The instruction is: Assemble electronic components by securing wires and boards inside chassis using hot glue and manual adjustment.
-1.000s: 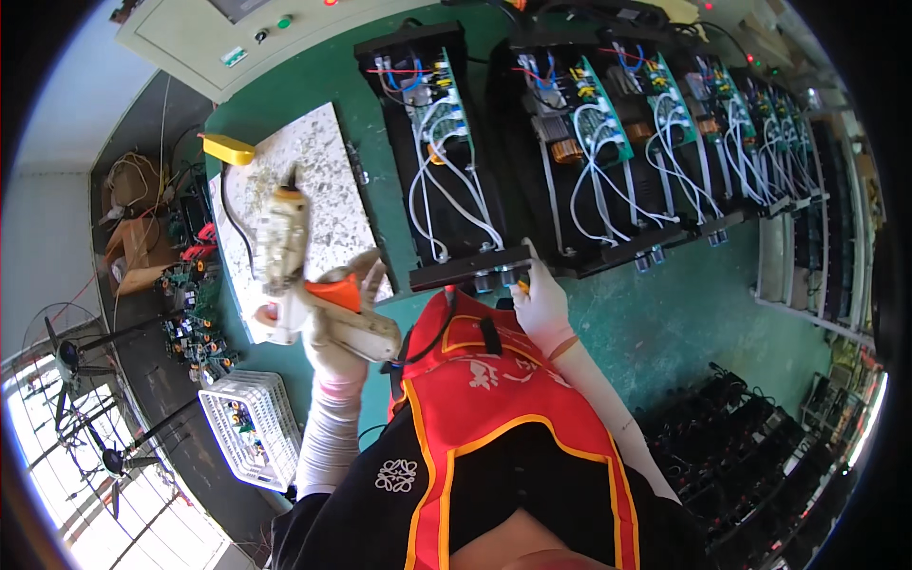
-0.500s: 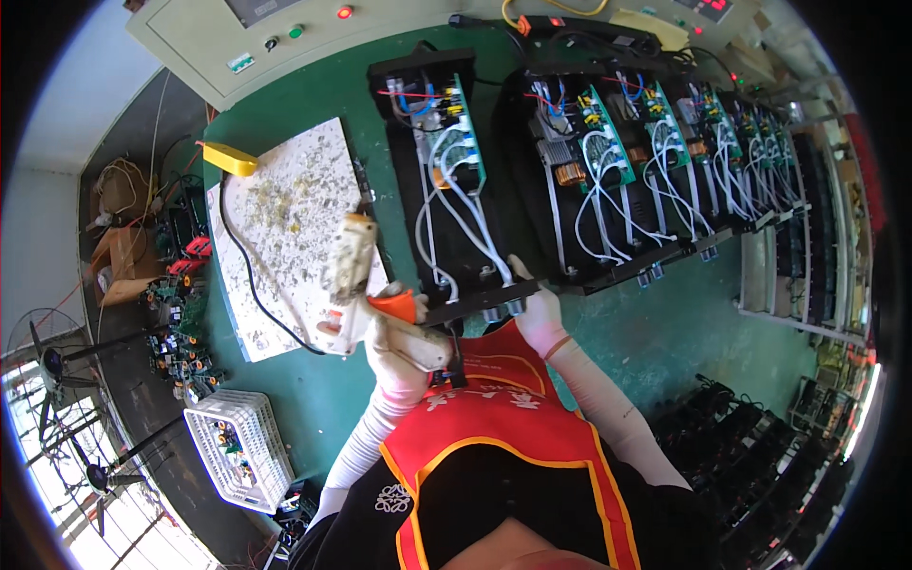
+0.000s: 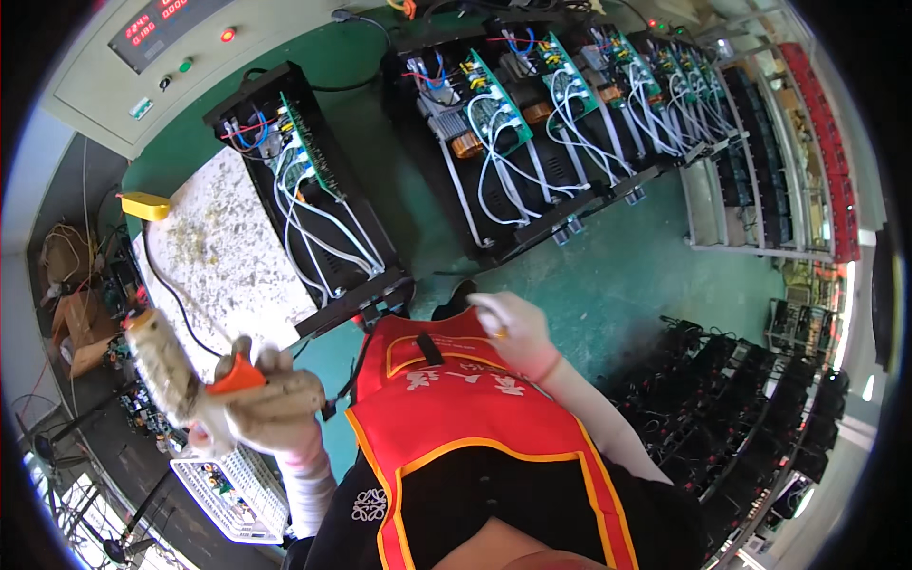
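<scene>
My left hand (image 3: pixel 275 404), in a stained white glove, grips a dirty white glue gun (image 3: pixel 163 366) with an orange trigger. The gun points up and left, away from the electronics. My right hand (image 3: pixel 518 332) hovers in front of the red apron (image 3: pixel 465 408), fingers curled; a small yellow spot shows at them, but what they hold, if anything, is hidden. Ahead of my hands, an open black chassis (image 3: pixel 356 223) with a green circuit board (image 3: pixel 309 157) and white cables lies tilted, partly over a stained white board (image 3: pixel 223 242). Neither hand touches it.
A row of similar open chassis (image 3: pixel 527 233) runs to the right across the green table (image 3: pixel 408 204). A grey control cabinet (image 3: pixel 104 90) stands at the back left. A yellow block (image 3: pixel 145 205) with a black cord sits left; a white basket (image 3: pixel 204 489) stands low left.
The near chassis has shifted left over the stained board, and my right hand has let go of its end. My left hand has drawn the glue gun left and nearer. The view has shifted.
</scene>
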### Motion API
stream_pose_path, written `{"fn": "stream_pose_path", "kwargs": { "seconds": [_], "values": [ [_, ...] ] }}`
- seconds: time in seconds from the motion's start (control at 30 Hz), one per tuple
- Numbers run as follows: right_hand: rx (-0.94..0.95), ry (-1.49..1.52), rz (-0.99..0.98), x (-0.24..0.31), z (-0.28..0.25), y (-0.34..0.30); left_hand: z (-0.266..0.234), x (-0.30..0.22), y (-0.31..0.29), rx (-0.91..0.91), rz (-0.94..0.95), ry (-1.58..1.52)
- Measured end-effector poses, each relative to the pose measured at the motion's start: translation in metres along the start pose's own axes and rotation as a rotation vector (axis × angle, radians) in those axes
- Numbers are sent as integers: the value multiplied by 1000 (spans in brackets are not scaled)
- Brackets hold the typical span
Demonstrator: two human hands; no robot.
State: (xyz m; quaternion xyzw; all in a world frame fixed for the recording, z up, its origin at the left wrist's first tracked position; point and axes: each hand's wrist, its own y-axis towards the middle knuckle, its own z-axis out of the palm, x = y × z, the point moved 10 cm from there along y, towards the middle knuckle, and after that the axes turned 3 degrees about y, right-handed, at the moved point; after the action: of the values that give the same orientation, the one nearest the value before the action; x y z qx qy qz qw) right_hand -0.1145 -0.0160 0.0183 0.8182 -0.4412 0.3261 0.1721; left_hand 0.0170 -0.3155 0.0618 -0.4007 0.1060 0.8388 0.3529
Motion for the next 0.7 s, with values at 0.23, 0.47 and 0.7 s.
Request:
{"fn": "stream_pose_path", "kwargs": {
  "seconds": [0.23,0.47,0.7],
  "values": [
    [-593,338,383,-116,-119,-16,124,94,-42,764,-451,58],
    [-530,591,451,-150,-85,-3,126,188,-49,639,-695,445],
    [-369,672,422,-142,-70,17,99,217,-55,630,-809,572]
  ]
}}
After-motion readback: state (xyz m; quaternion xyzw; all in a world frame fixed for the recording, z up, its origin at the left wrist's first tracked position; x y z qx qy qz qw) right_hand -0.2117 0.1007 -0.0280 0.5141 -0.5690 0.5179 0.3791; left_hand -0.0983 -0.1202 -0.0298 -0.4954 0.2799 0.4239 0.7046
